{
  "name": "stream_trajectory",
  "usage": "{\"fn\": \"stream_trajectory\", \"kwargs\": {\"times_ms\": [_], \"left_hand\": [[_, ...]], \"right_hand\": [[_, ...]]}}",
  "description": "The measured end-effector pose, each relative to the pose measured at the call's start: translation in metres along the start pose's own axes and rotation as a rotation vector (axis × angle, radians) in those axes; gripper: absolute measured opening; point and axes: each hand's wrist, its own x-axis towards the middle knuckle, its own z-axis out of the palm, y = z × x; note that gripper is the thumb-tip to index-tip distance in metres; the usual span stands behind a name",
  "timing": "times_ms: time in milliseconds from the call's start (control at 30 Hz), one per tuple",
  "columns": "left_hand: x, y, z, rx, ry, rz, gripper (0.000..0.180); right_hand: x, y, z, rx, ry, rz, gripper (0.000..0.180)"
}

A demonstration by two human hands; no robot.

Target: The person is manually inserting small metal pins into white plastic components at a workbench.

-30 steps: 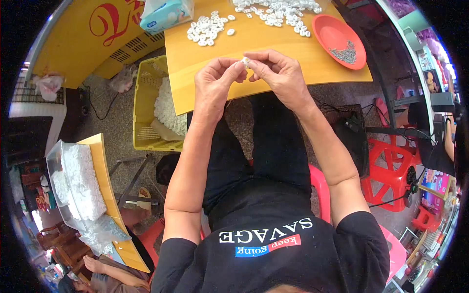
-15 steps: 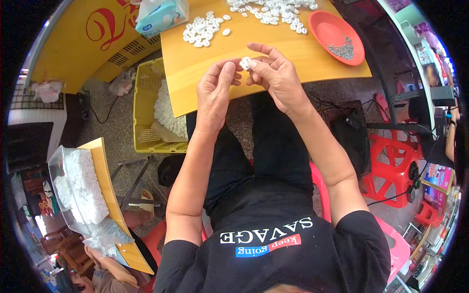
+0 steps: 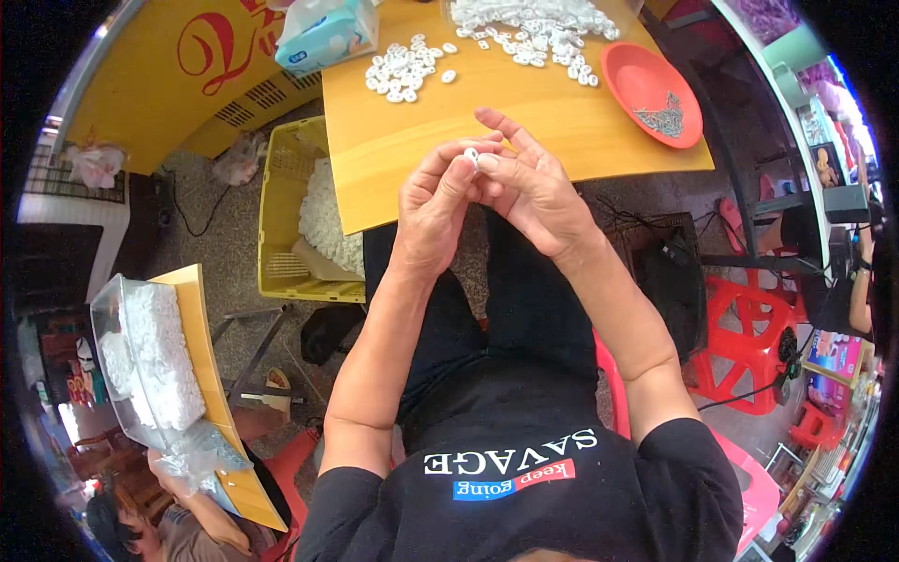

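A small white plastic piece (image 3: 471, 157) is pinched between the fingertips of my two hands, just off the near edge of the wooden table (image 3: 412, 187). My left hand (image 3: 435, 192) grips it with thumb and forefinger. Thumb and curled fingers of my right hand (image 3: 534, 187) close on it from the other side, while one finger sticks up. Fingers cover most of the piece. Beyond my hands lie a small group of white oval pieces with holes (image 3: 403, 67) and a larger heap of them (image 3: 534, 23). A red plate (image 3: 637, 80) holds small grey metal pins or screws (image 3: 663, 120).
A pale blue tissue pack (image 3: 328, 37) sits at the table's far left. Below it stands a yellow crate (image 3: 267, 234) with white pieces. At left, a clear bin (image 3: 140, 375) of white pieces rests on another board, near another person (image 3: 201, 529). Red stools (image 3: 749, 328) stand at right.
My left hand has moved in toward the right one, and its thumb now presses on the white piece. Both hands sit slightly lower in view. The table appears shifted as the view moved.
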Motion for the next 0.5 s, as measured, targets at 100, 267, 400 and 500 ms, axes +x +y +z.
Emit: {"fn": "stream_trajectory", "kwargs": {"times_ms": [100,267,400,500], "left_hand": [[-0.001,0.001,-0.004,-0.011,0.019,0.016,0.023],[0.005,0.005,-0.003,0.009,0.076,0.081,0.022],[-0.002,0.013,-0.019,0.053,0.138,0.059,0.023],[-0.004,0.034,-0.038,0.171,0.166,0.148,0.024]], "right_hand": [[0.004,0.005,0.005,0.016,0.001,-0.014,0.059],[0.012,0.013,0.013,0.010,0.006,-0.030,0.058],[0.024,0.012,0.011,-0.121,-0.009,0.010,0.057],[0.040,0.004,0.006,-0.490,-0.045,0.001,0.051]]}}
